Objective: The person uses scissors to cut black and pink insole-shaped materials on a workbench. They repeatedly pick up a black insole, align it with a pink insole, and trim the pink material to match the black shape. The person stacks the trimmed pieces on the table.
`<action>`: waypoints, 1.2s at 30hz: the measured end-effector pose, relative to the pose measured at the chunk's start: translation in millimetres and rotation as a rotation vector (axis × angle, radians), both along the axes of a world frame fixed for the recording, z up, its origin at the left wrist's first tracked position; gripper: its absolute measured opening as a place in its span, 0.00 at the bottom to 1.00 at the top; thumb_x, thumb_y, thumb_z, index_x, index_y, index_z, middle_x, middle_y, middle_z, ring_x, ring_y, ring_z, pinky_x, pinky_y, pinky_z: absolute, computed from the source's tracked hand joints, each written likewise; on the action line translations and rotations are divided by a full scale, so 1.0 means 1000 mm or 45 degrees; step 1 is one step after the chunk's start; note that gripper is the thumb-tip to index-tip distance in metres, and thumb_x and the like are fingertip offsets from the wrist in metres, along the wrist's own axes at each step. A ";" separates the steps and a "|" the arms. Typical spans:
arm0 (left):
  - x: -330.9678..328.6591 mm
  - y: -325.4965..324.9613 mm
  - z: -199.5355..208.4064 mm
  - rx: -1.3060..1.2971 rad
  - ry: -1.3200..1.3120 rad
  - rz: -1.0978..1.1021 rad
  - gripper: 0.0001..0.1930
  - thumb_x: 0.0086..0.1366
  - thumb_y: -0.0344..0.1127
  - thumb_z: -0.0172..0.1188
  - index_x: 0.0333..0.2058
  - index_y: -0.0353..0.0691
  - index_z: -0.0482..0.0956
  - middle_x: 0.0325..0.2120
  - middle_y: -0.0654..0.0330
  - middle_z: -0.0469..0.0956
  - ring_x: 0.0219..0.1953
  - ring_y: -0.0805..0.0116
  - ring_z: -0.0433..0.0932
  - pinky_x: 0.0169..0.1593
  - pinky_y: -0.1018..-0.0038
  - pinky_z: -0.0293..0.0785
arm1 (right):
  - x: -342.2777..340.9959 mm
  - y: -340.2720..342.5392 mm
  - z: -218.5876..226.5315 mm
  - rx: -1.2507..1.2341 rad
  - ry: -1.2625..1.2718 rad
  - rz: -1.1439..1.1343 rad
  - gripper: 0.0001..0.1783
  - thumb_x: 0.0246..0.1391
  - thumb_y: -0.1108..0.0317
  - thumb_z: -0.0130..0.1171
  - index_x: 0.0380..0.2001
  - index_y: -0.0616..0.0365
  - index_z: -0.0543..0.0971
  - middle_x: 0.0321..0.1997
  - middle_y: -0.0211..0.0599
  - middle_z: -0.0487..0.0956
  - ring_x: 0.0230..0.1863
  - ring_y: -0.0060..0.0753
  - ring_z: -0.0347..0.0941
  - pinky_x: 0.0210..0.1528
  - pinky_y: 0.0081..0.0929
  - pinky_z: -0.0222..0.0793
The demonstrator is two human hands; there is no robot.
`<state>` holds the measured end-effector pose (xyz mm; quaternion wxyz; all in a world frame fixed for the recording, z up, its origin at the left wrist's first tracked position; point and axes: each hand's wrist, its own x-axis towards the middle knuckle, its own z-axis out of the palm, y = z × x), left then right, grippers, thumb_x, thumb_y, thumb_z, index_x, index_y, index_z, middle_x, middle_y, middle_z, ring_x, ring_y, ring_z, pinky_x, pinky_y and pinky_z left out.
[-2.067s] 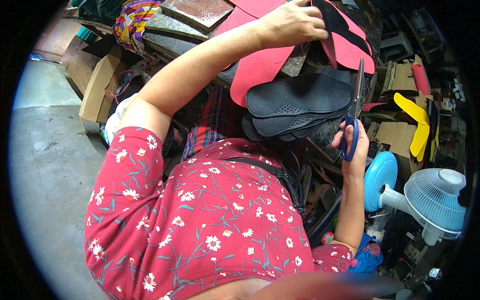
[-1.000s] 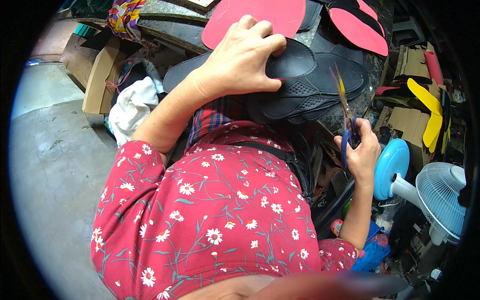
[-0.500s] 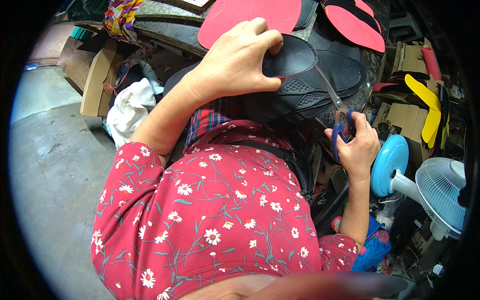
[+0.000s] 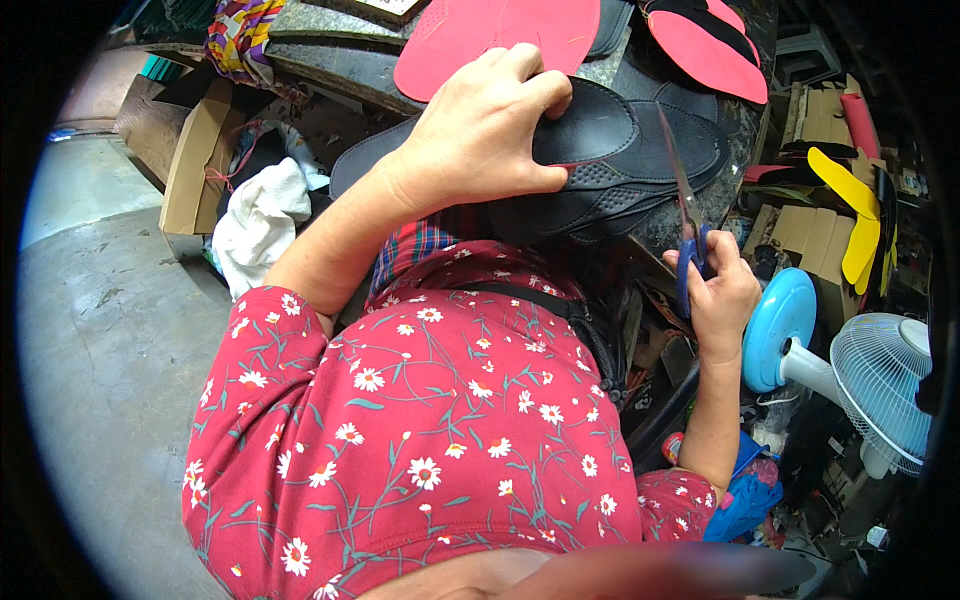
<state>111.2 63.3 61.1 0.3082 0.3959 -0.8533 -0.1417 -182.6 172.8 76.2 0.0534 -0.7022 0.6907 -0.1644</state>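
Observation:
My left hand [image 4: 490, 130] grips a black shoe insole [image 4: 590, 125] between thumb and fingers, its rounded, stitched end pointing right. Under it lie more black sole-shaped pieces [image 4: 680, 145] with a textured band along the middle, stacked at the bench edge. In my right hand [image 4: 725, 295] are scissors [image 4: 690, 225] with dark blue handles, my fingers in the loops. Their blades point up and away, apart from the held insole and over the right part of the stack. The blades look closed together.
Pink sole-shaped pieces [image 4: 500, 35] lie at the back of the bench, with a pink and black pair [image 4: 708, 45] to their right. A light blue and white fan [image 4: 880, 390] stands at right, near yellow sole shapes [image 4: 850, 215]. At left are a cardboard box [image 4: 195, 170] and white cloth [image 4: 262, 215].
The scissors have swung away from the insole's edge, their tips now pointing more upward. My left hand and the insole have shifted slightly right and down.

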 end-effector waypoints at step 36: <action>-0.019 0.002 -0.004 -0.181 0.162 0.147 0.30 0.39 0.50 0.79 0.35 0.41 0.74 0.35 0.56 0.69 0.39 0.54 0.72 0.45 0.63 0.71 | -0.013 0.013 0.010 0.890 -1.573 0.256 0.39 0.56 0.30 0.56 0.41 0.63 0.74 0.25 0.36 0.79 0.24 0.24 0.76 0.30 0.18 0.69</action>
